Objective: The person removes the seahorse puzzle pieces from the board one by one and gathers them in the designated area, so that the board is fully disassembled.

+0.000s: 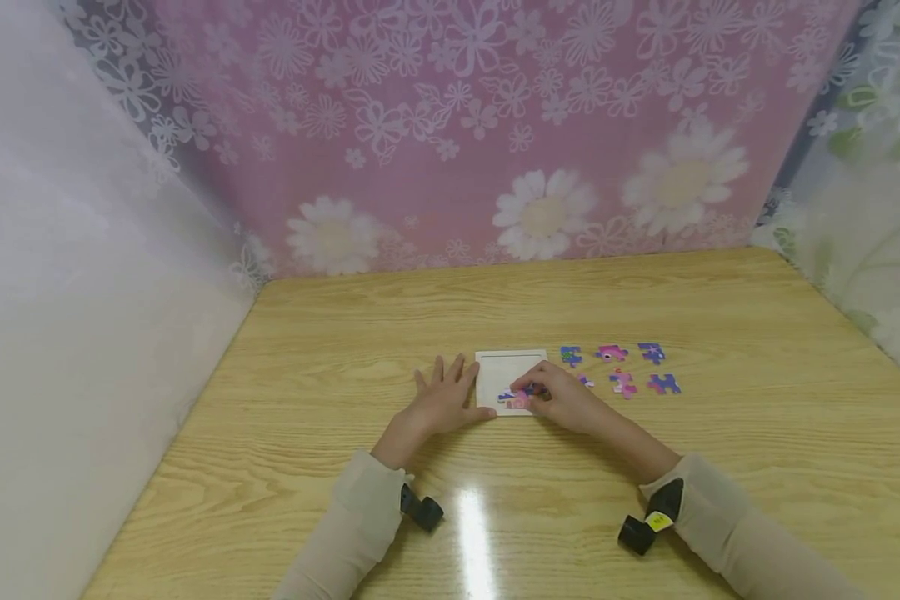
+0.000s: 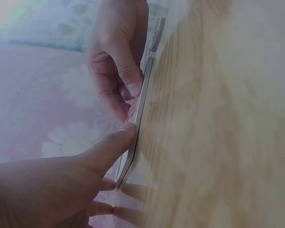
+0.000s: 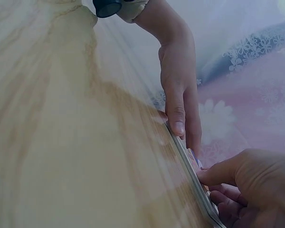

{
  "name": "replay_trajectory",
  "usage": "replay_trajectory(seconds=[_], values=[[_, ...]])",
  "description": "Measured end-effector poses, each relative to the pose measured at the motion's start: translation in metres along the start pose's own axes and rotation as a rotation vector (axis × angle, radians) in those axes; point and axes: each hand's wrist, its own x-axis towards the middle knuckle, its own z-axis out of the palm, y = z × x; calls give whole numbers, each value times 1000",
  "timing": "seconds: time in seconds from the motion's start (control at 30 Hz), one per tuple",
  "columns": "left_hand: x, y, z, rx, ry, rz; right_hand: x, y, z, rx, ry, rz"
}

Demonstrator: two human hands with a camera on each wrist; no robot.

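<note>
A shallow white puzzle tray [image 1: 495,371] lies flat on the table. My left hand [image 1: 442,404] rests at its left side, fingers spread, with the thumb on the lower left corner. Over the tray's lower right part, my right hand [image 1: 566,400] pinches a small blue puzzle piece [image 1: 530,390] between thumb and fingers, which partly hide it. Pink and blue puzzle artwork [image 1: 517,402] lies in the tray's bottom part beneath those fingers. In the right wrist view, the left thumb [image 3: 179,127] touches the tray edge [image 3: 192,173].
Several loose puzzle pieces lie in two rows right of the tray, among them a pink one with an eye [image 1: 612,354] and a blue one [image 1: 664,384]. The right hand partly covers one piece [image 1: 585,381]. A flowered curtain [image 1: 435,167] stands behind the wooden table [image 1: 330,350].
</note>
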Motion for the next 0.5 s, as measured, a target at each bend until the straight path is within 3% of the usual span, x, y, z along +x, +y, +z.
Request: replay_trajectory(seconds=[0.5], values=[[0,0,0,-1,4,0,-1,-7,0,19,26,13]])
